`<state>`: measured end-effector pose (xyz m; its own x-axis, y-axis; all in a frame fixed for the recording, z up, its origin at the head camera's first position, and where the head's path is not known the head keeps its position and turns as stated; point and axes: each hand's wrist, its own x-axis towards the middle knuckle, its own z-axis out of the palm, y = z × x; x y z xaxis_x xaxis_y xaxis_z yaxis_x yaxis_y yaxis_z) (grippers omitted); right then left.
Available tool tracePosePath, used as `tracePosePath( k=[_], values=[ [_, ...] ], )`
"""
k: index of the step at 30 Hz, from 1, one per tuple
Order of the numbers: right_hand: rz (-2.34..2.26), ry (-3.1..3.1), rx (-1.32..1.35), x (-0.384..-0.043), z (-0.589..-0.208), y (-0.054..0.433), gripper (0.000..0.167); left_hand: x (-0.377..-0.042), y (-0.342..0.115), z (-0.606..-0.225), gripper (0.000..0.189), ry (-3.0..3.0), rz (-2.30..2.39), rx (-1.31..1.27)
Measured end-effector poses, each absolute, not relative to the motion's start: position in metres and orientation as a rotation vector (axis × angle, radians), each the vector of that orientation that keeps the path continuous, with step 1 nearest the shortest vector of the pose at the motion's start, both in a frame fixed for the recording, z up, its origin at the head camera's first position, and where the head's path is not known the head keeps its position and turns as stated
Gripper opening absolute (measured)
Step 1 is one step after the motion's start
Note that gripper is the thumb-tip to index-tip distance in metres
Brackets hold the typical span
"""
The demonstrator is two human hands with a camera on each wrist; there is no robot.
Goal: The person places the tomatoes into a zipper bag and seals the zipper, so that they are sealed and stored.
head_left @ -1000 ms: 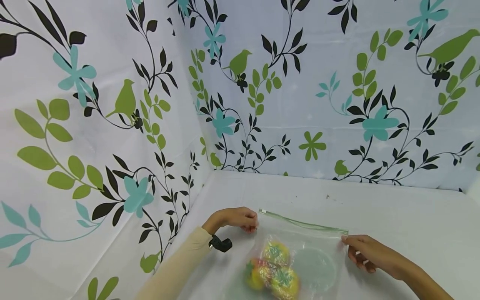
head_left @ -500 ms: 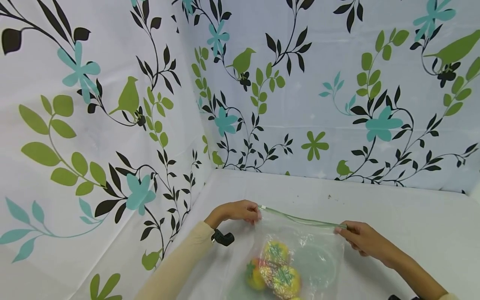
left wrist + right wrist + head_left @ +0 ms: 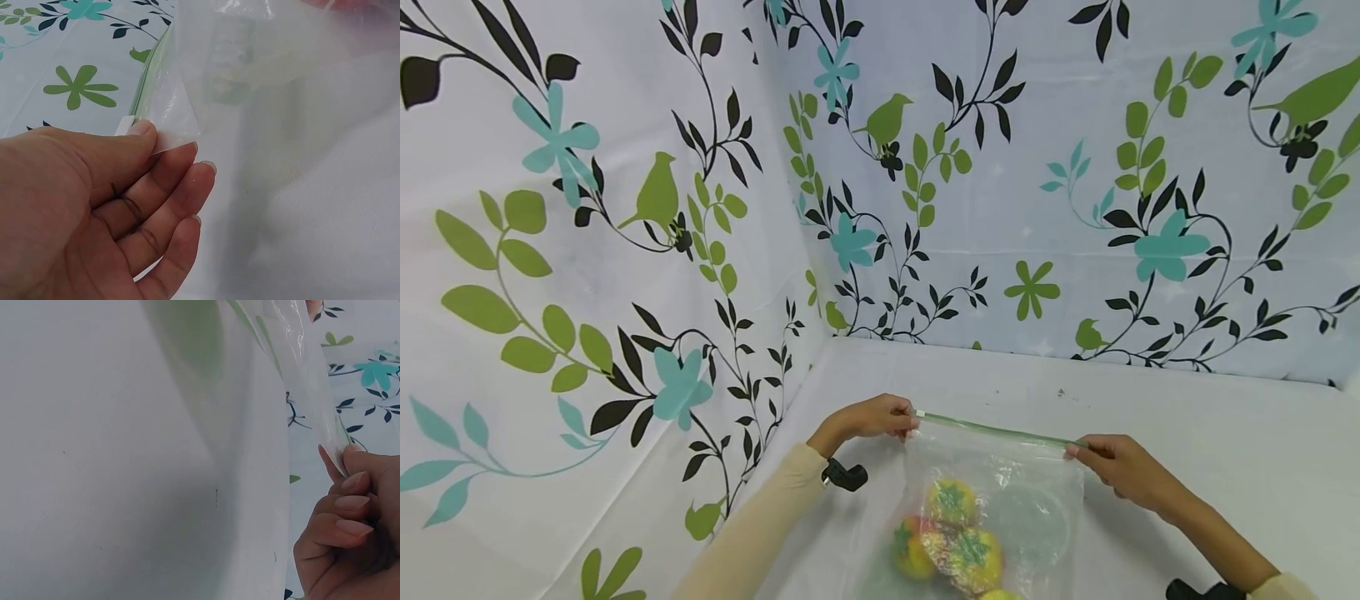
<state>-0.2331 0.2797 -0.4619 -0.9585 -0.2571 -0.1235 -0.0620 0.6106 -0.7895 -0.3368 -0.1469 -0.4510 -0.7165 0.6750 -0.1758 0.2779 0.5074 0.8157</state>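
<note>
A clear zip bag (image 3: 1030, 475) with a green zip strip (image 3: 992, 430) along its top hangs between both hands. Through its film show several yellow and red toy fruits with green tops (image 3: 973, 560) and a pale round shape beside them. My left hand (image 3: 880, 417) pinches the top left corner, by the white slider (image 3: 125, 125), between thumb and forefinger. At the opposite top corner my right hand (image 3: 1123, 471) pinches the bag's edge, the other fingers curled in below, as the right wrist view shows. The bag's bottom lies beyond the head view.
The bag is over a white table (image 3: 1225, 450). Behind and to the left stand white curtains (image 3: 1000, 208) printed with leaves, birds and flowers. Black wrist cameras (image 3: 846, 476) sit on both wrists.
Both hands have risen slightly with the bag's top edge. The right hand has shifted left and taken a firmer pinch on the corner. The zip strip is straighter now.
</note>
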Motion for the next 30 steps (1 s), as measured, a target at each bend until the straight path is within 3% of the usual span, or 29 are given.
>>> tracePosePath(
  k=[13, 19, 30],
  values=[
    [-1.092, 2.847, -0.553, -0.249, -0.456, 0.269, 0.028, -0.344, -0.144, -0.440, 0.013, 2.382, 0.950, 0.850],
    [-0.927, 2.916, -0.613, -0.263, -0.445, 0.238, 0.035, -0.338, -0.138, -0.424, 0.012, 2.507, 0.764, 0.850],
    [-0.960, 2.785, -0.897, -0.290, -0.437, 0.173, 0.030, -0.336, -0.132, -0.412, 0.009, 2.623, 0.542, 0.876]
  ],
)
